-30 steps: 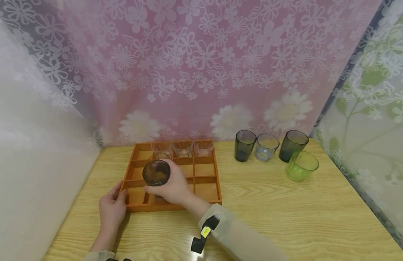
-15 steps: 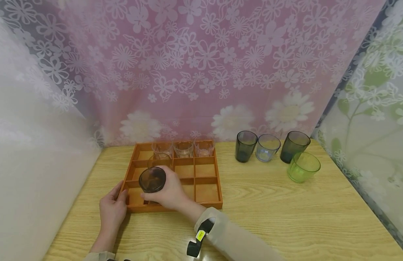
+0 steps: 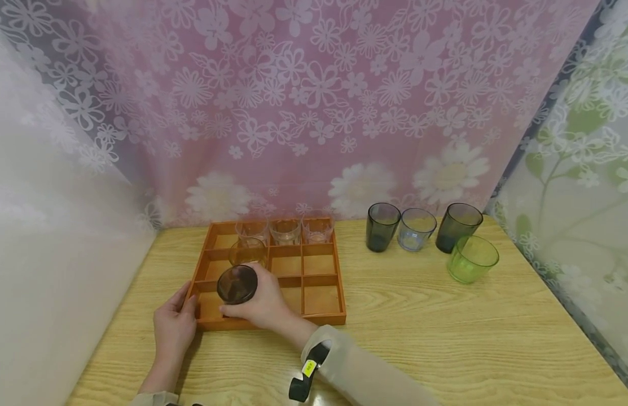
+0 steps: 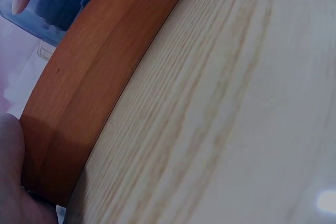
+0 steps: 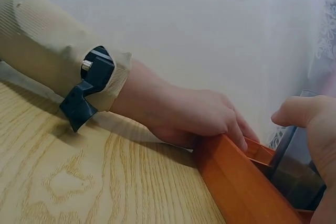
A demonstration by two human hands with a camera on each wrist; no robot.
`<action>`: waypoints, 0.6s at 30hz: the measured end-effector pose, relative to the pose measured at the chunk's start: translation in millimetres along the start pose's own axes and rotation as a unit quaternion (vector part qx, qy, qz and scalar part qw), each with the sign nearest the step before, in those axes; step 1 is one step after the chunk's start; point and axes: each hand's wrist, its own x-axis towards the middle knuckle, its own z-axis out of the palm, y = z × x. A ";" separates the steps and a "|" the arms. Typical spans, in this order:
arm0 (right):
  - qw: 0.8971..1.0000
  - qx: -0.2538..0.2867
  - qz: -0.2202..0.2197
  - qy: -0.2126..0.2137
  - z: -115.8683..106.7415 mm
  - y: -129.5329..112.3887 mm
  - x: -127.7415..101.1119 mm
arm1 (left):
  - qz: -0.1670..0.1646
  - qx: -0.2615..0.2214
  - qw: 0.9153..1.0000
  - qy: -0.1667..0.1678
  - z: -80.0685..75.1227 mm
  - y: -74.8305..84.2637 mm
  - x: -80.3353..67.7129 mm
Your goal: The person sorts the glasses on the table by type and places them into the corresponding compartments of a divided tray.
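Pink flowered curtain hangs behind the wooden tabletop (image 3: 446,327), with a pale green-leafed curtain along its right edge. Near the tabletop's back left corner sits an orange wooden tray (image 3: 321,320) split into compartments. My right hand (image 3: 265,301) is curled around a dark smoky glass (image 3: 237,284), gripping it by its side as it stands in the tray's front left compartment; from the right wrist view I cannot tell whether its base touches the floor of the compartment. My left hand (image 3: 172,327) rests on the tray's front left corner, fingers on the rim, holding nothing else. Three clear glasses (image 3: 285,230) fill the tray's back row, and another clear glass (image 3: 248,252) stands just behind the dark one. Toward the tabletop's back right corner stand two dark glasses (image 3: 381,226), a pale blue glass (image 3: 415,228) between them, and a green glass (image 3: 471,258) just in front.
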 end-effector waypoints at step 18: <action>0.998 -0.038 0.046 -0.026 -24.9 -12.1 -9.4 | -0.002 0.014 1.000 0.002 -0.7 -0.3 -0.6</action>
